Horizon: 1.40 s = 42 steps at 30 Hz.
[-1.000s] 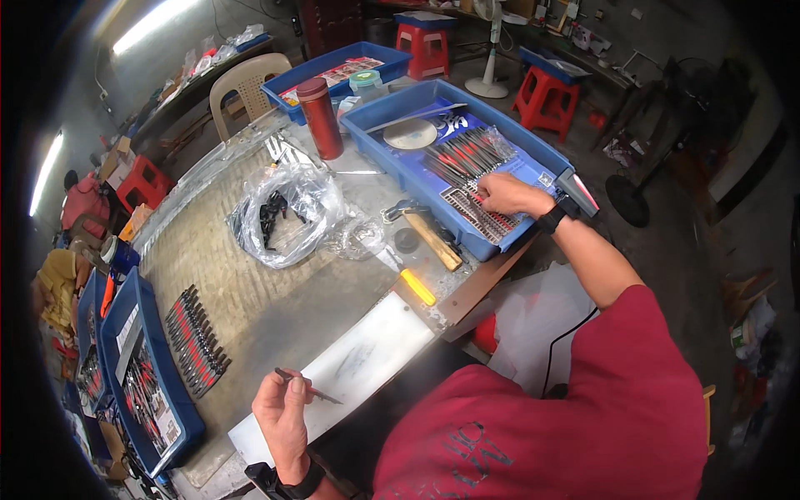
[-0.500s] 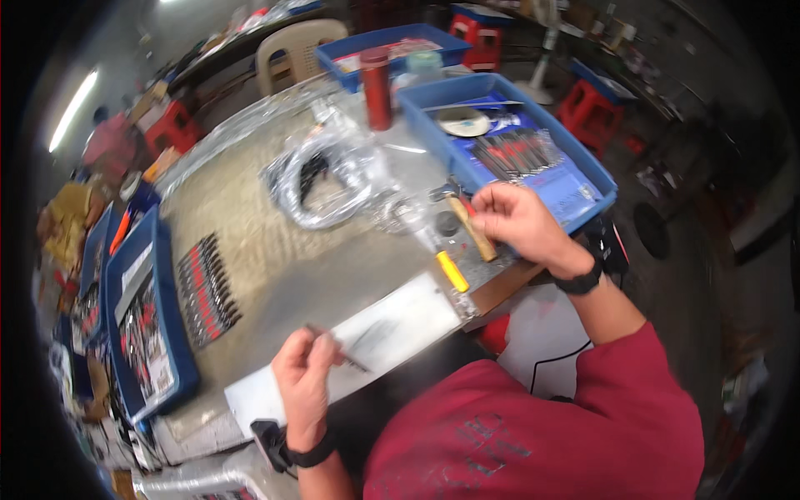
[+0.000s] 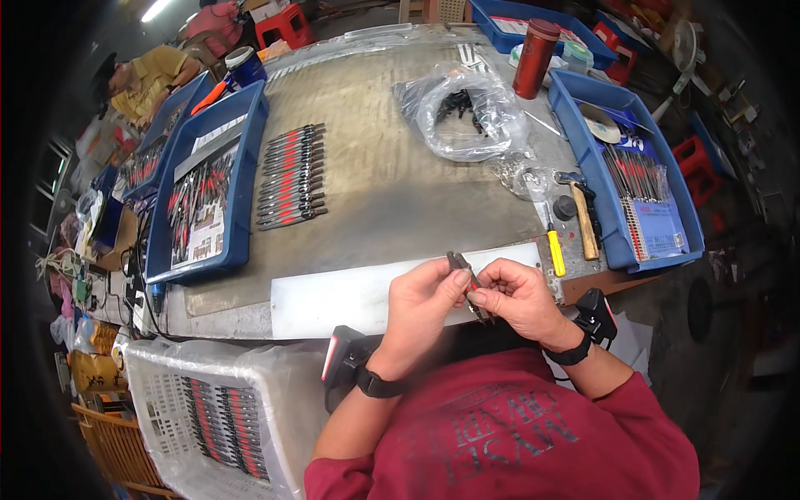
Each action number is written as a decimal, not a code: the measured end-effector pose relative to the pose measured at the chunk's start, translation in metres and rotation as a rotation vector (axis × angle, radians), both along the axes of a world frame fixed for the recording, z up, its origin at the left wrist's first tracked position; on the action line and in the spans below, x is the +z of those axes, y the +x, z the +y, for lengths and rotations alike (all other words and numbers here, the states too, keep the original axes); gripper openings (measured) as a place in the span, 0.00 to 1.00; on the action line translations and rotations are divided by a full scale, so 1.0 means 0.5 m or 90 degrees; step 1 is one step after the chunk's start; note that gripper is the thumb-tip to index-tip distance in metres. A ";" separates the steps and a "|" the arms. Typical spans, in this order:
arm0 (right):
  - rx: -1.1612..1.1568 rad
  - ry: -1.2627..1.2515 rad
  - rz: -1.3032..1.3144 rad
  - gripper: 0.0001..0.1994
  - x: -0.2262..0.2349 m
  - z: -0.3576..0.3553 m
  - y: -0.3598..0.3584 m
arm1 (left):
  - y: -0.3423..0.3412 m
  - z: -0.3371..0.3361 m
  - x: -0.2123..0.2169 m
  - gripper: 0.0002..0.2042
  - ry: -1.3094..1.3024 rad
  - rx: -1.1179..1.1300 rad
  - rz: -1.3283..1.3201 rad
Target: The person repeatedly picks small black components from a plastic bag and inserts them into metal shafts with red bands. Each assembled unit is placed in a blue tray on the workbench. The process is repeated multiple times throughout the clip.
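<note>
Above the right part of the white board (image 3: 333,304), grasping a slender dark-and-red piece (image 3: 469,275) between both hands. Pinching its far end between thumb and fingers of the left hand (image 3: 421,300), and gripping it nearer its middle with thumb and fingertips of the right hand (image 3: 523,302). Holding it aslant over the white board, far end leaning left, near end pointing right and toward the body. Showing dull, nearly black ends and a red stretch about midway; looking like narrow lengths lying close side by side, without revealing whether joined or merely touching.

Facing, beyond the white board and to the left, a neat row of similar red-and-black pieces (image 3: 292,177), with a left blue tray (image 3: 208,265) further left. Having, just off the right end of the white board, a yellow-handled screwdriver (image 3: 556,252), then a wooden-handled hammer (image 3: 587,229) and a right blue tray (image 3: 667,262) further right. Seeing also, left of the body and nearer than the white board, a plastic-lined white basket (image 3: 192,354) holding more such pieces.
</note>
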State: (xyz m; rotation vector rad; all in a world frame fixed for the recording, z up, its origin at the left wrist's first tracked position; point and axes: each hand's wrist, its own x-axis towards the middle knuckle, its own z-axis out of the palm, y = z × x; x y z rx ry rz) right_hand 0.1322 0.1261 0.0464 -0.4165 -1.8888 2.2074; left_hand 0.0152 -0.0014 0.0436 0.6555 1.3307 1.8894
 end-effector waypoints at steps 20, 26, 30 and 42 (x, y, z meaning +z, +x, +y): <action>-0.019 0.063 0.049 0.06 -0.007 -0.014 -0.004 | -0.006 -0.010 -0.012 0.06 -0.008 -0.034 -0.067; -0.010 0.069 0.032 0.06 -0.009 -0.012 -0.005 | -0.007 -0.010 -0.018 0.07 -0.028 -0.032 -0.055; -0.003 0.048 0.021 0.06 -0.008 -0.012 -0.006 | -0.006 -0.010 -0.019 0.06 -0.040 -0.029 -0.049; -0.006 0.060 0.009 0.05 -0.019 -0.008 -0.008 | -0.002 -0.008 -0.021 0.05 -0.056 0.007 -0.010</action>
